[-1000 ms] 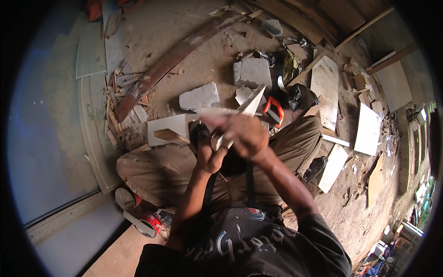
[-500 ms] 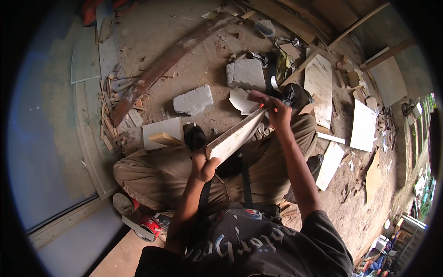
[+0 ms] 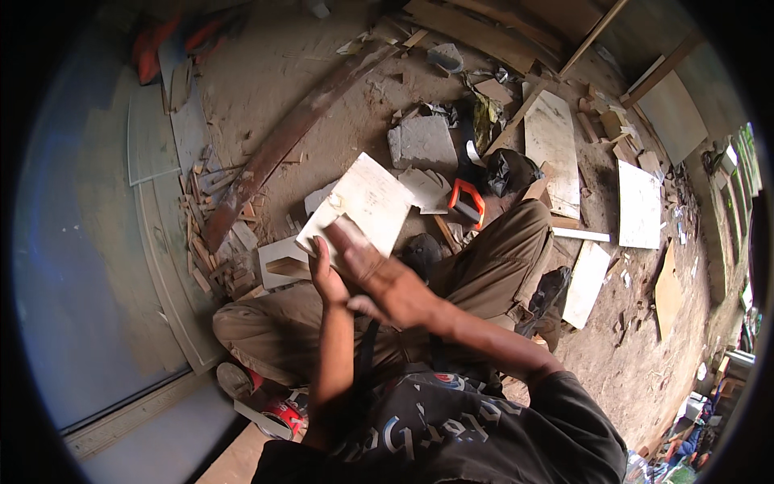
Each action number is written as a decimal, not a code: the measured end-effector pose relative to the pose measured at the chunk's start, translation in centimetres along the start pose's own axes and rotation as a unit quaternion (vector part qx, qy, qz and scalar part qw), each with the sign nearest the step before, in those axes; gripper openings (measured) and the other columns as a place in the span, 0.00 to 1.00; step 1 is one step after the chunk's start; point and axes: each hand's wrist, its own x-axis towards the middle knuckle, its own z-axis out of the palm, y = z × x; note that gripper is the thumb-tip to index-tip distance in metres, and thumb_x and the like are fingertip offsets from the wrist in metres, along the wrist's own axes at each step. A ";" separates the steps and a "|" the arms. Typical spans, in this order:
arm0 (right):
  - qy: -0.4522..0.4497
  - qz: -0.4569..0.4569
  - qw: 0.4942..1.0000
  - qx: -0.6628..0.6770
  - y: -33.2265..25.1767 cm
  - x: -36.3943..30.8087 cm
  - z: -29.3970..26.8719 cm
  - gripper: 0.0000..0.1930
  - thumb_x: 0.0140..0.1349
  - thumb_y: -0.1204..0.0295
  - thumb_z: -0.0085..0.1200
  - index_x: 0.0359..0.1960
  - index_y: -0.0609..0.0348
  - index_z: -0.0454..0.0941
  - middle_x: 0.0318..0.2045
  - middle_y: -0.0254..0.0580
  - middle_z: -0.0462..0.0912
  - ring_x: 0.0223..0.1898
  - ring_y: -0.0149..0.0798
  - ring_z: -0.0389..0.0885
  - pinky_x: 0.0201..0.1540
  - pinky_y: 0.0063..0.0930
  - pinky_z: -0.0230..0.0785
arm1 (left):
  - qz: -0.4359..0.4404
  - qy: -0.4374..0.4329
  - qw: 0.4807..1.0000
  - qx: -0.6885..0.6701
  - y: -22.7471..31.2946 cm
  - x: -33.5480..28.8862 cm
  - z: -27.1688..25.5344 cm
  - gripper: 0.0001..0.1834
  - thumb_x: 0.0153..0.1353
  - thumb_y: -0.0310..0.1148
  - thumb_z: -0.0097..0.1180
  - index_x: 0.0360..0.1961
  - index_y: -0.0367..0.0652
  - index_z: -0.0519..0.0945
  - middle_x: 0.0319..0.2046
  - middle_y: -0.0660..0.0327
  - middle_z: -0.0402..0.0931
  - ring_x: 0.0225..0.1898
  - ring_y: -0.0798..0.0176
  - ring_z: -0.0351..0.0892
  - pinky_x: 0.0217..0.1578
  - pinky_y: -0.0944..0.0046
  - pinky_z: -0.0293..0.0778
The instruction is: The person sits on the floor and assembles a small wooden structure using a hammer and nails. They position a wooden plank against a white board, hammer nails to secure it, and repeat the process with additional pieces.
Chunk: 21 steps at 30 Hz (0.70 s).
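A white rectangular board [image 3: 375,194] with a few marks is tilted out in front of my lap, its broad face showing. My left hand [image 3: 329,278] is closed on its near edge, fingertips rising beside the corner. My right hand [image 3: 391,290] crosses in front of the left, slightly smeared by motion. In it is a small flat reddish-brown piece [image 3: 348,234], which lies over the board's near edge; its exact kind cannot be made out. The board hides part of a grey concrete block [image 3: 318,196] behind it.
Beyond my right knee lies an orange loop handle [image 3: 468,202]. A larger concrete block [image 3: 422,143], a long brown beam [image 3: 298,121] and wood scraps [image 3: 197,234] lie around. White panels [image 3: 638,206] are on the right. A red can [image 3: 284,415] stands by my left hip.
The board has turned from edge-on to broad face showing. My right hand, with the brown piece, has come from the board's far end to its near end beside my left hand.
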 end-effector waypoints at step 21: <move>0.251 0.372 0.761 0.468 7.2 0.5 -1.7 0.17 0.69 0.58 0.50 0.29 0.59 0.77 0.25 0.24 0.76 0.26 0.19 0.71 0.32 0.17 0.64 | -0.038 0.033 0.992 -0.118 -0.8 0.7 0.6 0.30 0.65 0.46 0.50 0.61 0.38 0.66 0.59 0.55 0.68 0.60 0.51 0.67 0.59 0.52 0.63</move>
